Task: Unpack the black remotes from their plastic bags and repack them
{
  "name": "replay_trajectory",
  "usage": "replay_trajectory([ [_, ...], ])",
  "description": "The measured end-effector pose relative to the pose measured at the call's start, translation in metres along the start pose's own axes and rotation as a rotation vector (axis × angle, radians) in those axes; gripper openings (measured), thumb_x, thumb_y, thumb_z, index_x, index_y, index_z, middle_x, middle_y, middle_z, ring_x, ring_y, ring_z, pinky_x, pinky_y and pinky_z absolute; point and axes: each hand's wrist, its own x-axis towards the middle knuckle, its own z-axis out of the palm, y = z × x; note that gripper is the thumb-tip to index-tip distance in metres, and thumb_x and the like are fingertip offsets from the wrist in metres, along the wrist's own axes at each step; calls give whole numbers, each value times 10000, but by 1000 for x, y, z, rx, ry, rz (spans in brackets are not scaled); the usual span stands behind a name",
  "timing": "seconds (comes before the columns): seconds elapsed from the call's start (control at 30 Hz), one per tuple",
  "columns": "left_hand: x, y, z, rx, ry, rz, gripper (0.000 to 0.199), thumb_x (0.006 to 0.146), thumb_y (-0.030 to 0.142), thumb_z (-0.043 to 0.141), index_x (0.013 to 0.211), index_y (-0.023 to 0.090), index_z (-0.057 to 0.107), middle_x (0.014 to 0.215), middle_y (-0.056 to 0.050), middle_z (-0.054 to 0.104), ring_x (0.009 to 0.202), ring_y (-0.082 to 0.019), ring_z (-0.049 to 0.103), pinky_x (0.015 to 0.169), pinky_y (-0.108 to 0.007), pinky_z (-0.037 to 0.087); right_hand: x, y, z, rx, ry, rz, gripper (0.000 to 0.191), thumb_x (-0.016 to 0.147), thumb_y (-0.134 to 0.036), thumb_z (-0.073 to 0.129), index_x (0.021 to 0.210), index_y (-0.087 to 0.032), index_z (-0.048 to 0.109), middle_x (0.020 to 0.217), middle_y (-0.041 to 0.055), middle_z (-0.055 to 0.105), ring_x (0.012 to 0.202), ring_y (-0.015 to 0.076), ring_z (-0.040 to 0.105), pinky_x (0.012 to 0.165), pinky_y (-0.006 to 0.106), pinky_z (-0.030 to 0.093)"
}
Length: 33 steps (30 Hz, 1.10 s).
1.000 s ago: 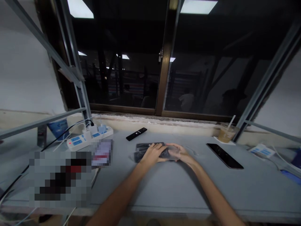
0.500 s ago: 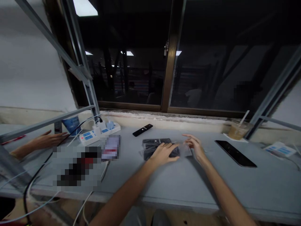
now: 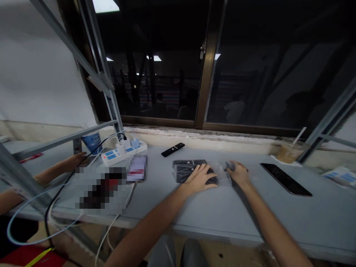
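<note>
Black remote controls [image 3: 184, 172] in clear plastic lie on the grey table, one partly over another. Spread across their right end is my left hand [image 3: 200, 177], fingers apart and resting on the wrapping. The clear plastic bag [image 3: 221, 176] stretches from there toward my right hand [image 3: 239, 173]. The right fingers are curled together at the far edge of that plastic, and a small dark grey patch shows by the fingertips. I cannot make out what that patch is. Farther back, by the window ledge, lies an unwrapped black remote control [image 3: 172, 150].
A black phone [image 3: 286, 179] lies at right, near an iced drink cup [image 3: 289, 152] with a straw. On the left are a white power strip [image 3: 125, 152], cables, a blurred-out phone [image 3: 137, 168] and a blue cup [image 3: 92, 143]. Another person's hand [image 3: 73, 162] reaches in behind the metal frame [image 3: 111, 100].
My right hand has gone from loosely raised fingers to curled ones at the plastic's edge. My left hand stays on the wrapped remotes. The view has shifted slightly. The other person's hand has moved.
</note>
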Motion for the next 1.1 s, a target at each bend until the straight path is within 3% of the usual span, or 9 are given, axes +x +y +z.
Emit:
replay_trajectory([
  [0.23, 0, -4, 1, -83, 71, -43, 403, 799, 509, 504, 1107, 260, 578, 1122, -60, 523, 1068, -222, 448, 926, -370, 338, -2, -1, -4, -37, -99, -14, 374, 755, -258, 477, 1095, -166, 600, 985, 113, 672, 968, 263, 594, 840, 391, 393],
  [0.37, 0, -8, -7, -187, 206, -144, 253, 826, 297, 481, 1048, 228, 581, 1036, -42, 580, 1002, -190, 491, 903, -351, 341, -1, 1, -3, -45, -115, -34, 346, 758, -281, 481, 1060, -198, 628, 1027, 88, 665, 983, 252, 589, 837, 373, 398],
  [0.43, -1, -15, -12, -235, 312, -256, 232, 772, 141, 456, 940, 210, 602, 959, -32, 605, 948, -183, 514, 880, -352, 346, 0, 2, -2, -43, -127, -53, 329, 764, -281, 477, 1037, -203, 643, 1041, 80, 662, 979, 243, 591, 829, 356, 406],
  [0.53, -2, -30, -16, -396, 562, -463, 304, 627, -11, 386, 726, 188, 593, 799, -16, 596, 816, -157, 536, 775, -304, 388, 0, 3, 1, -33, -134, -81, 310, 771, -256, 463, 1006, -200, 659, 1046, 79, 660, 972, 235, 593, 823, 341, 415],
  [0.63, -3, -47, -16, -651, 831, -638, 298, 505, -35, 340, 568, 179, 539, 653, 7, 539, 665, -124, 514, 651, -243, 396, 0, 4, 3, -10, -136, -113, 315, 768, -236, 457, 1005, -188, 658, 1052, 85, 657, 968, 231, 593, 828, 339, 418],
  [0.7, -2, -56, -15, -750, 922, -702, 270, 475, -18, 334, 518, 176, 516, 603, 17, 513, 614, -115, 497, 616, -230, 391, 0, 5, 4, 16, -137, -136, 316, 763, -231, 457, 1005, -188, 657, 1046, 84, 659, 970, 225, 592, 832, 334, 421],
  [0.9, -1, -60, -14, -817, 955, -728, 243, 461, 34, 349, 478, 172, 548, 571, 17, 519, 582, -113, 491, 615, -241, 395, 0, 7, 2, 81, -124, -169, 292, 728, -207, 491, 959, -202, 670, 1005, 72, 673, 958, 209, 598, 828, 318, 432],
  [1.1, -1, -54, -29, -960, 965, -703, 206, 477, 70, 373, 369, 184, 506, 604, 1, 541, 667, -138, 520, 678, -270, 405, -1, -1, -4, 182, -146, -207, 278, 688, -160, 512, 901, -221, 680, 963, 41, 691, 922, 191, 618, 814, 313, 446],
])
